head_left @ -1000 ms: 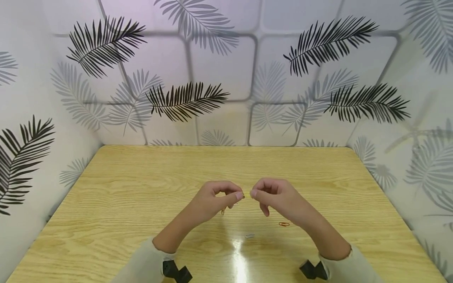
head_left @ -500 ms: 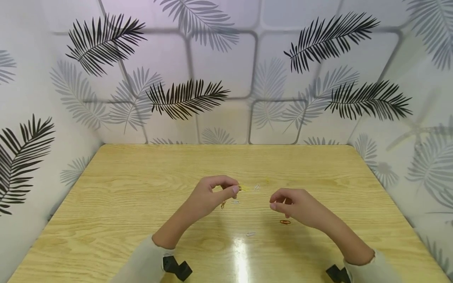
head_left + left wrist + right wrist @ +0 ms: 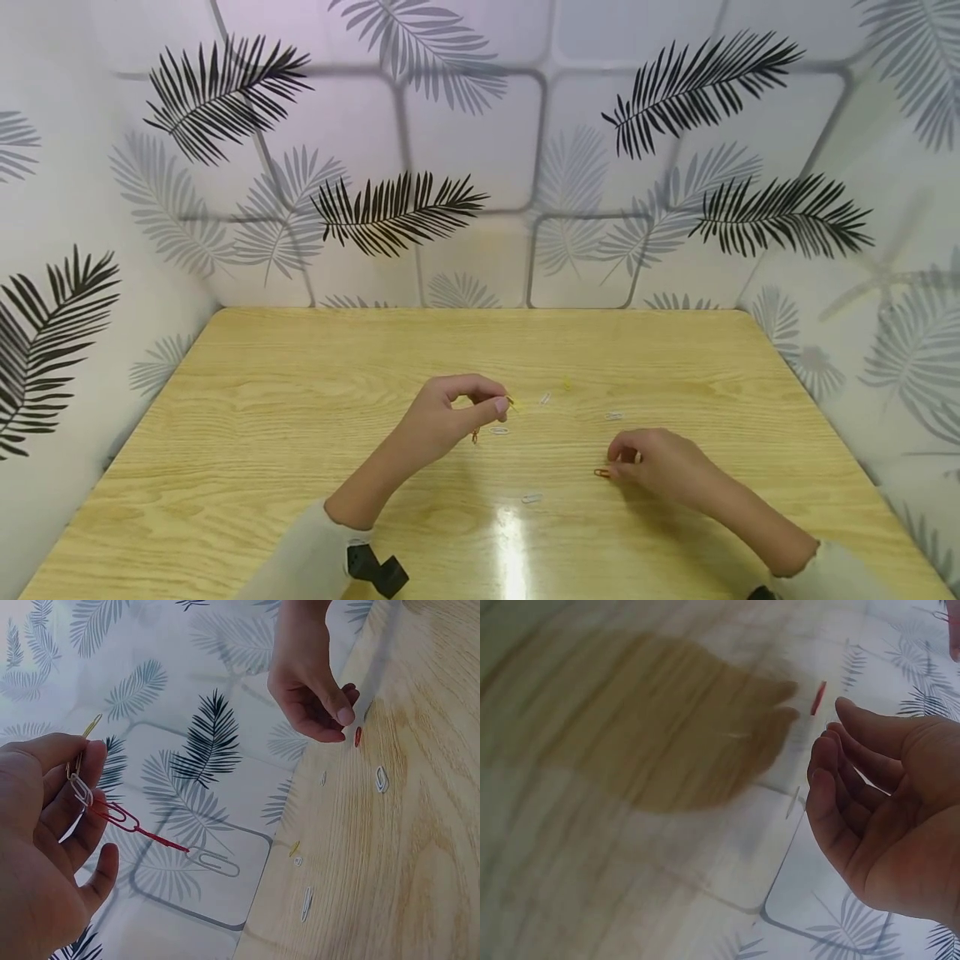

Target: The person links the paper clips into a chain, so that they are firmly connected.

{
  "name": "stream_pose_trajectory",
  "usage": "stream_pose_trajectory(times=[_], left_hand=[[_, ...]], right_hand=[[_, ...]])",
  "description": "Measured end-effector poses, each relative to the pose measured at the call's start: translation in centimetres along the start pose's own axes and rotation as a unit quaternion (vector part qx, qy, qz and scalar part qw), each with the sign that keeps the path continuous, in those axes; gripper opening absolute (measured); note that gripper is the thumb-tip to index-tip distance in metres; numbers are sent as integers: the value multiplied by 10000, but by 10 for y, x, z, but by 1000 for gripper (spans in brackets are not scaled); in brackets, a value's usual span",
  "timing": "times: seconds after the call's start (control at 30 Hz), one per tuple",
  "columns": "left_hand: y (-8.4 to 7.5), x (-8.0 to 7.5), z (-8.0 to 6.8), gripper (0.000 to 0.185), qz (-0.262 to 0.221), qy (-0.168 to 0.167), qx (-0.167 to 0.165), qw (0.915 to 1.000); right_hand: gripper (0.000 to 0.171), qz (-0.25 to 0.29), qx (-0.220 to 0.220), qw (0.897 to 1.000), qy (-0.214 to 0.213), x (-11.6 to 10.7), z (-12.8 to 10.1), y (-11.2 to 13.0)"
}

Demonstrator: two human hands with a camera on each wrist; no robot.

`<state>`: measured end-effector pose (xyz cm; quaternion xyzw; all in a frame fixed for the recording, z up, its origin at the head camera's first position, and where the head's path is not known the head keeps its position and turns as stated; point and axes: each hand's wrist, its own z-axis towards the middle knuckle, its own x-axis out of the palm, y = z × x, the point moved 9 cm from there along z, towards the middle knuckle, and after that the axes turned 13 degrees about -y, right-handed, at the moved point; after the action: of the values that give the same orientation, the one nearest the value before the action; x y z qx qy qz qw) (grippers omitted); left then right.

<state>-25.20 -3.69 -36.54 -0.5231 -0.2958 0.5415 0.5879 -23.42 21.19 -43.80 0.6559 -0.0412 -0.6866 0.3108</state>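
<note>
My left hand point(image 3: 446, 419) pinches a yellow paper clip point(image 3: 91, 727) between thumb and forefinger, raised over the table. From it hangs a chain: a white paper clip point(image 3: 80, 790), two linked red paper clips point(image 3: 120, 817), and another white paper clip point(image 3: 214, 861) at the end. On the right, my right hand point(image 3: 663, 465) is low over the table, fingers loosely bent. A loose red paper clip point(image 3: 602, 472) lies at its fingertips; in the right wrist view, a gap shows between this clip and the thumb.
Several loose white paper clips lie around the middle of the wooden table point(image 3: 315, 367), one nearer the front point(image 3: 532, 498) and one beyond my right hand point(image 3: 614, 415). A yellow paper clip point(image 3: 567, 384) lies farther back. Leaf-patterned walls point(image 3: 480, 150) enclose the table's back and sides.
My right hand has moved away from the left one, rightward and down to the loose red paper clip. The left hand has stayed nearly in place, holding the chain.
</note>
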Motion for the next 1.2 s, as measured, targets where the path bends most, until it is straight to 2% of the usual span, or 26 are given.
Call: stream_pose_trajectory(times=[0.3,0.9,1.03,1.2], left_hand=[[0,1,-1,9,38,-16,22,10000],[0,2,0,9,82,-7,6,10000],[1,2,-1,9,94,-11,8,10000],[2,3,-1,9,124,0,57,9999]], right_hand=[[9,-238,111,9997,30,7,-3,-6],[7,-6,194,9996,183,9,-1,-5],[7,238,335,9990,204,7,2,-4],[16,1126,536,9919,251,-3,7,4]])
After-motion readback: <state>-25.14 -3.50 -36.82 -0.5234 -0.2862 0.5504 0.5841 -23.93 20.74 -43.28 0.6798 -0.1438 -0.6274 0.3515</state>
